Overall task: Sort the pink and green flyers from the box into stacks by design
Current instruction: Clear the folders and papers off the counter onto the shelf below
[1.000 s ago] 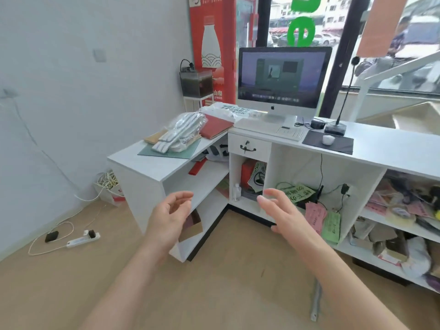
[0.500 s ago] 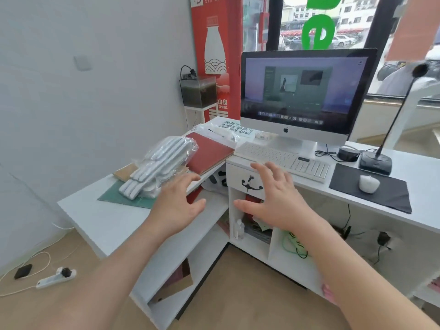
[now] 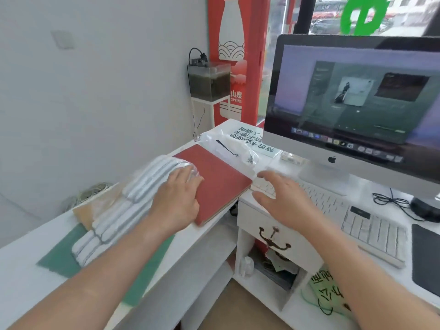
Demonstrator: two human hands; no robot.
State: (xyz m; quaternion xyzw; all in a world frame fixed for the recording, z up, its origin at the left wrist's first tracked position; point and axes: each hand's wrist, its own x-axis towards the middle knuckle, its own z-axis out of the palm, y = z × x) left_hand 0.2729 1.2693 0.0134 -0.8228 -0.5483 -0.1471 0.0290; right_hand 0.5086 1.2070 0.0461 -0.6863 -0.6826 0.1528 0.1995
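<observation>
Monitor (image 3: pixel 357 96) cut by right edge — green flyer (image 3: pixel 320 291) partly behind right forearm (image 3: pixel 357 270).

Two white counters met at a corner. The lower counter (image 3: pixel 26 272) on the left carried a green sheet (image 3: pixel 59 256) and a tan board (image 3: pixel 83 214) lying flat, with a plastic-wrapped white bundle (image 3: pixel 119 217) across both. Beyond it lay a red book (image 3: pixel 221 177), its edge at the counter's rim, and farther back a clear plastic bag (image 3: pixel 228 148) over a printed paper (image 3: pixel 247 136). The taller counter (image 3: pixel 381 186) on the right held a monitor stand (image 3: pixel 326 175), a white keyboard (image 3: pixel 357 217), a black mat (image 3: pixel 426 258), a small white box (image 3: pixel 291 158) and black cables (image 3: pixel 390 201). On the shelf (image 3: pixel 262 285) beneath it lay a green flyer (image 3: pixel 326 296) and a small bottle (image 3: pixel 246 265).
</observation>
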